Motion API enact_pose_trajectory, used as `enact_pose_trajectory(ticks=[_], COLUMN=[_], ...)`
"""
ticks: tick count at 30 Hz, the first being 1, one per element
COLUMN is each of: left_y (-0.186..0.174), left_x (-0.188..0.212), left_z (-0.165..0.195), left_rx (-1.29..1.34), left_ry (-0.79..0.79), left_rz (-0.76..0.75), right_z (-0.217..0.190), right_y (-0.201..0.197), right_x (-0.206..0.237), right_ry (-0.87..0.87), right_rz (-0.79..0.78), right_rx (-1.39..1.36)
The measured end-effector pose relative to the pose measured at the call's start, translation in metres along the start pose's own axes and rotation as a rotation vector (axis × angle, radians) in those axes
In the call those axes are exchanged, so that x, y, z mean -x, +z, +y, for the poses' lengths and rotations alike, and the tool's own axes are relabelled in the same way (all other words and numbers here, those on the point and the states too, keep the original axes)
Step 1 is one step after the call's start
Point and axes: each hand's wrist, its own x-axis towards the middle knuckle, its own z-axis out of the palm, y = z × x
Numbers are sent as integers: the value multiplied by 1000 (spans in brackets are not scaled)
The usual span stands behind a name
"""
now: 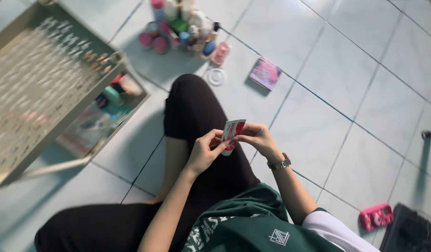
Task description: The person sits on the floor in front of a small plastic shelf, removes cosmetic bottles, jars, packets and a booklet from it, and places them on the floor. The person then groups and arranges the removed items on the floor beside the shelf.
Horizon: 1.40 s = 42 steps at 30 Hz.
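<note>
View from above of a person sitting on a pale tiled floor (364, 93), seen from their own head. At the far left of the frame stands a beige metal shelf rack (43, 88) with a perforated top tier; on its lower tier, just right of that, lie blurred items including a teal container (113, 96). At the top centre, a cluster of small bottles and jars (180, 28) with pink, green and blue caps sits on the floor, with a clear round lid (216, 76) just below it and a small pink packet (265, 73) to the right of that.

In the middle of the frame, the person's bent knee in black trousers (196, 112) points toward the top. Just below the knee, both hands meet around a small red and white sachet (232, 133). The left hand (205, 150) is to the left of the sachet and slightly lower, its thumb and fingers pinching the sachet's lower edge. The right hand (256, 137) is to the right, its fingertips pinching the sachet's right side. The sachet stands roughly upright between the two hands, over the thigh. A metal wristwatch (279, 164) circles the right wrist.

At the bottom centre is a dark green shirt (243, 224) with white print and a white sleeve. At the lower right, a pink toy-like camera (376, 217) lies on the floor beside a dark mat (411, 231)
</note>
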Motion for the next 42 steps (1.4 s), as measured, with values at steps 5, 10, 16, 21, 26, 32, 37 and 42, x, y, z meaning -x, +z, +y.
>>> enact_pose_trajectory(ticks=[5,10,16,21,26,32,37,42], left_y=[35,72,114,127,116,115,111,111], left_x=[-50,-104,-166,-194,-203,-205,-204,-203], left_z=[0,-20,-61,-94,-122,-141,-141,-135], left_rx=[-258,-300,-307,-289,-425,-561,-727,-774], left_ry=[110,238,152,107,184,39,8,-18], left_rz=[-23,56,143,118,39,1,-28,-59], right_z=[9,14,35,58,87,105,100,94], right_y=[-36,-63,-91,-117,-139,-185,-204,-202], right_x=[9,11,-1,-11,-25,-75,-124,-148], right_ry=[-91,-149,-173,-202,-205,-86,-117,-213], right_rz=[175,262,584,662,908,1227,1332,1364], right_rx=[52,115,354,386,452,427,428,472])
